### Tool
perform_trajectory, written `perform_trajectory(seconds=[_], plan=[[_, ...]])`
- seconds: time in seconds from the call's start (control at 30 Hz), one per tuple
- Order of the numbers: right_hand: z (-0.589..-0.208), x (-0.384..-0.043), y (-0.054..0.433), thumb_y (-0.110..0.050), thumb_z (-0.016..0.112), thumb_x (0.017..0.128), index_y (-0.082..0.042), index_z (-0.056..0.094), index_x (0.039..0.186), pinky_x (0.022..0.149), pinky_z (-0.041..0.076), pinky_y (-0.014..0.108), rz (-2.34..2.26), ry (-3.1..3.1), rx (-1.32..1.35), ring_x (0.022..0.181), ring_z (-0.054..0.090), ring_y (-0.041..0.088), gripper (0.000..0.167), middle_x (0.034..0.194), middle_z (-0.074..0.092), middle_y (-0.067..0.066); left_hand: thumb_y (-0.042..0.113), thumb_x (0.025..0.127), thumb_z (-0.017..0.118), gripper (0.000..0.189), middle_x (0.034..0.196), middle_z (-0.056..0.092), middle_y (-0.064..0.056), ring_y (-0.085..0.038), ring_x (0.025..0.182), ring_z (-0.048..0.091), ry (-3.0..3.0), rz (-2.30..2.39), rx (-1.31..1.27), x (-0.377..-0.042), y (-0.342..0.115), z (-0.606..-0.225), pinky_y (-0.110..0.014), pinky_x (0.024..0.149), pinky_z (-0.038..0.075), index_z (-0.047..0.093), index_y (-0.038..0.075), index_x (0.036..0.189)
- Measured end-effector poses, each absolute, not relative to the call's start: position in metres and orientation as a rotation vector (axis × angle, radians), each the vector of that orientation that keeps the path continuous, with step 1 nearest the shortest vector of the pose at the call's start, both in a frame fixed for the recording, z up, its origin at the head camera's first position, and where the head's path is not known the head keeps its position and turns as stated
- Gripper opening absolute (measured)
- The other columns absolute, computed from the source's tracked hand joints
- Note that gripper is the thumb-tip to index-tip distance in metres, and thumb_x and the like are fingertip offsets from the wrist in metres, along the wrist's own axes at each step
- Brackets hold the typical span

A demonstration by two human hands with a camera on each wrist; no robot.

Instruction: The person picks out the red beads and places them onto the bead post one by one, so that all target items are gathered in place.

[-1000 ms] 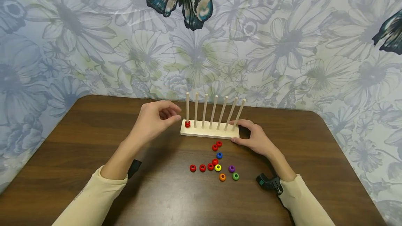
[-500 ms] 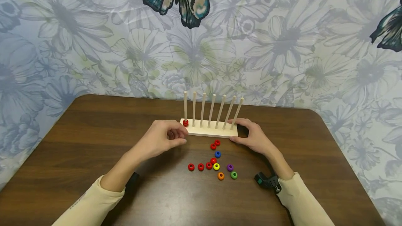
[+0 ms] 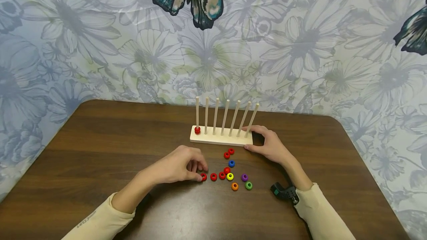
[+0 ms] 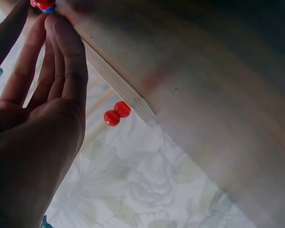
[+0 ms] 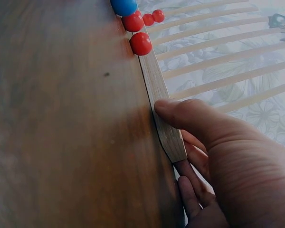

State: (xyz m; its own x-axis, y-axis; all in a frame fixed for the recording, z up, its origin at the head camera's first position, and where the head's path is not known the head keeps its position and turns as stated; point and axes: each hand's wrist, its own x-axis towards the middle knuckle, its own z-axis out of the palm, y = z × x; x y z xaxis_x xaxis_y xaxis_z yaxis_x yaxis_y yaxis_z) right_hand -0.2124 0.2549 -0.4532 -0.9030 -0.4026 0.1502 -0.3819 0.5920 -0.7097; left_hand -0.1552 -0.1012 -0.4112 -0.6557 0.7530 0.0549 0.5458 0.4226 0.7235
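My left hand (image 3: 181, 164) is low over the table, thumb and fingers apart around the leftmost red bead (image 3: 204, 177), the thumb tip right at its side. A pale wooden peg stand (image 3: 210, 139) with several upright pegs stands farther back; two red beads (image 3: 197, 130) are stacked on its leftmost peg. With my right hand (image 3: 271, 145) I grip the stand's right end, thumb along the front edge and fingers behind. In the right wrist view the thumb presses on the edge of the base (image 5: 171, 137). The left wrist view shows curled fingers (image 4: 69, 52) near a red bead (image 4: 43, 4).
More red beads (image 3: 213, 177) lie in front of the stand, with a blue bead (image 3: 231, 163), a yellow one (image 3: 230, 176), a purple one (image 3: 244, 177), an orange one (image 3: 235, 186) and a green one (image 3: 248, 185). A patterned wall covering (image 3: 133, 47) rises behind the brown table (image 3: 83, 140).
My left hand has moved from beside the leftmost peg down and toward me to the leftmost loose red bead. The right hand has kept its grip on the stand.
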Motion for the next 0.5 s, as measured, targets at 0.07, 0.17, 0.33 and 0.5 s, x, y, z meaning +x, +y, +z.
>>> perform_trajectory(seconds=[0.07, 0.17, 0.33, 0.5], plan=[[-0.4531, -0.2127, 0.2543, -0.033, 0.085, 0.091, -0.028, 0.066, 0.14, 0.119, 0.038, 0.055, -1.227, 2.782, -0.688, 0.143, 0.052, 0.025, 0.053, 0.146, 0.064, -0.003, 0.009, 0.081, 0.091, 0.022, 0.091, 0.07, 0.002, -0.001, 0.071, 0.061, 2.39, 1.041, 1.132, -0.1543, -0.1009, -0.4113, -0.021, 0.065, 0.054, 0.079, 0.014, 0.098], [-0.4532, -0.2129, 0.2537, -0.034, 0.085, 0.091, -0.028, 0.066, 0.14, 0.119, 0.038, 0.056, -1.228, 2.781, -0.688, 0.143, 0.051, 0.026, 0.053, 0.146, 0.064, -0.003, 0.01, 0.08, 0.091, 0.022, 0.09, 0.069, 0.004, 0.0, 0.072, 0.06, 2.393, 0.998, 1.154, -0.1533, -0.1002, -0.4117, -0.02, 0.065, 0.054, 0.079, 0.014, 0.099], [-0.4541, -0.2129, 0.254, -0.035, 0.085, 0.091, -0.029, 0.066, 0.14, 0.12, 0.037, 0.055, -1.228, 2.779, -0.688, 0.143, 0.051, 0.025, 0.054, 0.146, 0.064, -0.003, 0.007, 0.081, 0.09, 0.022, 0.09, 0.068, 0.005, 0.002, 0.072, 0.059, 2.396, 0.962, 1.171, -0.1512, -0.0977, -0.4125, -0.02, 0.066, 0.055, 0.079, 0.014, 0.099], [-0.4554, -0.2121, 0.2546, -0.034, 0.085, 0.091, -0.029, 0.065, 0.141, 0.119, 0.037, 0.056, -1.225, 2.78, -0.685, 0.144, 0.051, 0.026, 0.054, 0.147, 0.063, -0.003, 0.002, 0.081, 0.088, 0.021, 0.089, 0.066, 0.006, 0.002, 0.073, 0.059, 2.399, 0.937, 1.173, -0.1495, -0.095, -0.4127, -0.021, 0.068, 0.055, 0.079, 0.013, 0.097]])
